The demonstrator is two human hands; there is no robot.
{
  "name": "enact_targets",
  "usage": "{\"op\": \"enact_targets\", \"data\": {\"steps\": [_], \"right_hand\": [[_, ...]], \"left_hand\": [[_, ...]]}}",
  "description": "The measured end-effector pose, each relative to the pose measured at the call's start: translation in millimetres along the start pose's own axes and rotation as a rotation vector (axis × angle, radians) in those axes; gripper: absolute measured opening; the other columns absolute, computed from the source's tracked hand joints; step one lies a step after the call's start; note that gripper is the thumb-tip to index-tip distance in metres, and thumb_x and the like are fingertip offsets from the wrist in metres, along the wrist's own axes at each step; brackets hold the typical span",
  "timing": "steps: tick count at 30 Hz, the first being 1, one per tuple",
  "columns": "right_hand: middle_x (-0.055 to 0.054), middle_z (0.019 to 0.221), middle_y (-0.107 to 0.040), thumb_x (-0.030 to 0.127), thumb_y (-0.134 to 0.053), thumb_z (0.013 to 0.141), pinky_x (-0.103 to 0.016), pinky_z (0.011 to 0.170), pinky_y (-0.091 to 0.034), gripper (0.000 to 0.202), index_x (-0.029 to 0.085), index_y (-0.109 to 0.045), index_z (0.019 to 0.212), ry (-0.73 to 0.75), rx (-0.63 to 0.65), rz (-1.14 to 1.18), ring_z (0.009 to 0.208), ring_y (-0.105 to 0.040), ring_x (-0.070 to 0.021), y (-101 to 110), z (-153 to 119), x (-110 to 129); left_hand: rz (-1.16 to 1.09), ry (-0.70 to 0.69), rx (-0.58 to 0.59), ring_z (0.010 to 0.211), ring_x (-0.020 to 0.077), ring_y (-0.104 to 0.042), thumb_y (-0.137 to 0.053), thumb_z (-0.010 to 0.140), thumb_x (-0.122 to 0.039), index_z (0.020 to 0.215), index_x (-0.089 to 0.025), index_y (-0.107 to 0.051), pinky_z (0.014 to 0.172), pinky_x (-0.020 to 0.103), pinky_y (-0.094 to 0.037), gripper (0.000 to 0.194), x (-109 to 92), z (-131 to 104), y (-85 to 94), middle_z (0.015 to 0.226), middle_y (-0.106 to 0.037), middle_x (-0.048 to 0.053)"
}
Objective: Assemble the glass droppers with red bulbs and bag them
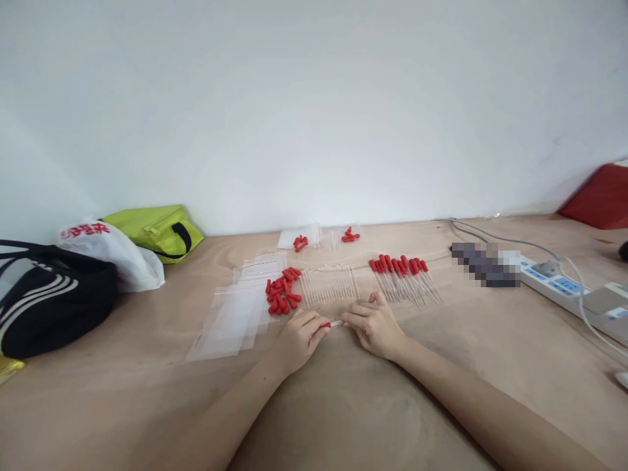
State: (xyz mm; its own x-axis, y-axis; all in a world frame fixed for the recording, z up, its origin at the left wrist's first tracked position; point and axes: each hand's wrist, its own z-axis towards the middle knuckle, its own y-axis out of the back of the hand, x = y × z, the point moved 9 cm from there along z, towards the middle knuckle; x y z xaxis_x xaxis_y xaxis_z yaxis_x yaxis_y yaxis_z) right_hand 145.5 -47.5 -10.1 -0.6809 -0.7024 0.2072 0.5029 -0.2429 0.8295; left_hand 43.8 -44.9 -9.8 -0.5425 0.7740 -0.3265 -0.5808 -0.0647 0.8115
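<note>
Head view: the left hand (298, 335) pinches a red bulb (326, 324) in its fingers; the right hand (375, 326) grips a clear tube (336, 323). Tube and bulb lie in line between the hands, over the desk (392, 418) — long axis running side to side.

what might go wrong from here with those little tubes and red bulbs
The clear tube pinched by the right hand looks thin, so it might bend or slip if pushed off line against the red bulb in the left hand.
The row of tubes lies just beyond the hands, so a stray finger could scatter it.
The pile of loose bulbs sits close by the left hand; a nudge might roll some away.
</note>
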Motion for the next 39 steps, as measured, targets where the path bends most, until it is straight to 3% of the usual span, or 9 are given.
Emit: {"op": "enact_targets", "data": {"steps": [9, 22, 27, 32, 36, 39], "right_hand": [[-0.001, 0.064, -0.058, 0.013, -0.038, 0.083, -0.029, 0.065, -0.019, 0.022, 0.017, -0.06, 0.079, -0.031, 0.002, 0.083, 0.061, -0.047, -0.0112, -6.2, -0.2, 6.6], [-0.001, 0.068, -0.06, 0.014, -0.04, 0.084, -0.028, 0.065, -0.02, 0.021, 0.018, -0.06, 0.083, -0.01, 0.024, 0.079, 0.065, -0.05, -0.011, -11.8, 3.6, 9.5], [-0.003, 0.077, -0.062, 0.018, -0.041, 0.086, -0.03, 0.067, -0.021, 0.019, 0.019, -0.06, 0.087, 0.012, 0.044, 0.007, 0.074, -0.05, -0.0132, -7.2, 8.0, 10.0], [-0.005, 0.073, -0.06, 0.023, -0.045, 0.084, -0.032, 0.066, -0.02, 0.018, 0.02, -0.062, 0.081, 0.042, 0.071, -0.141, 0.074, -0.046, -0.0162, -4.1, 5.9, 12.0], [-0.004, 0.074, -0.061, 0.023, -0.043, 0.084, -0.03, 0.064, -0.022, 0.02, 0.02, -0.062, 0.079, -0.155, 0.011, -0.153, 0.074, -0.049, -0.0165, 3.6, 1.0, -22.3], [-0.005, 0.078, -0.063, 0.022, -0.043, 0.082, -0.03, 0.064, -0.025, 0.018, 0.021, -0.06, 0.085, -0.423, -0.109, -0.185, 0.076, -0.053, -0.0185, 17.2, -7.2, -68.1]], "left_hand": [[0.016, -0.033, -0.077, 0.066, 0.0121, -0.055, -0.047, 0.084, -0.021, 0.08, -0.018, -0.057, 0.078, 0.032, -0.034, 0.011, -5.8, 0.7, 6.3, 0.074, -0.066, 0.0], [-0.005, -0.009, -0.036, 0.067, 0.0111, -0.058, -0.046, 0.084, -0.024, 0.08, -0.019, -0.059, 0.082, 0.032, -0.034, 0.014, -0.2, 1.7, 0.7, 0.074, -0.067, -0.001], [0.027, 0.011, -0.052, 0.069, 0.0122, -0.057, -0.047, 0.085, -0.024, 0.084, -0.02, -0.061, 0.08, 0.033, -0.034, 0.014, 3.5, 3.5, 6.2, 0.077, -0.067, 0.0], [0.081, 0.003, -0.041, 0.079, 0.0148, -0.056, -0.046, 0.086, -0.023, 0.099, -0.024, -0.059, 0.081, 0.034, -0.035, 0.019, 4.9, -0.2, 7.1, 0.084, -0.065, 0.001], [0.118, 0.137, -0.114, 0.095, 0.0195, -0.052, -0.048, 0.083, -0.024, 0.12, -0.021, -0.043, 0.083, 0.035, -0.039, 0.038, 17.2, -4.5, 14.7, 0.103, -0.058, 0.007], [0.113, 0.164, -0.038, 0.092, 0.0203, -0.053, -0.049, 0.081, -0.021, 0.115, -0.02, -0.046, 0.08, 0.035, -0.041, 0.034, 18.3, -3.0, 9.8, 0.1, -0.058, 0.007]]}}
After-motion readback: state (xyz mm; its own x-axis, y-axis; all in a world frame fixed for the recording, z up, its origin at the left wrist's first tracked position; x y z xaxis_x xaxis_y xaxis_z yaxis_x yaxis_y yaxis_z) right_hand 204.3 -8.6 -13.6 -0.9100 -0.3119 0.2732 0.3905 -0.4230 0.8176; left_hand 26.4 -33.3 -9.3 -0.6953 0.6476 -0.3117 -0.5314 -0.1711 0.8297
